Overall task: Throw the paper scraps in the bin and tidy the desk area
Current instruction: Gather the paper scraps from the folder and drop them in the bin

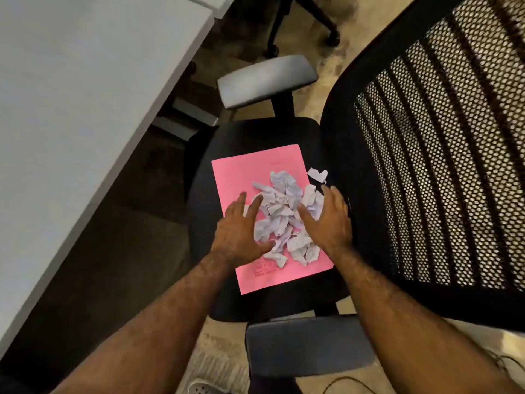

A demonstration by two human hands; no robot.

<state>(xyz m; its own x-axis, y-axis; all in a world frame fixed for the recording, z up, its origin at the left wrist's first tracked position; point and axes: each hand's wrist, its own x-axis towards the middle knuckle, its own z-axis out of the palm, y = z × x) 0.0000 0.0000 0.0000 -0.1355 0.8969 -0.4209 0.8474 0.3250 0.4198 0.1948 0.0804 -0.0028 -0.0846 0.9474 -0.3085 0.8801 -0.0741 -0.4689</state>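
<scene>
A heap of crumpled white paper scraps (284,214) lies on a pink folder (250,172), which rests flat on the black seat of an office chair (267,135). One loose scrap (317,174) sits on the seat just off the folder's right edge. My left hand (238,228) presses against the heap's left side, fingers spread. My right hand (329,220) cups the heap's right side, fingers apart. Neither hand has closed around anything. No bin is in view.
The chair's mesh backrest (443,155) rises to the right. Grey armrests stand beyond (267,78) and before (306,345) the seat. A white desk (74,115) fills the left side. Another chair's wheeled base (306,21) stands on the floor at the top.
</scene>
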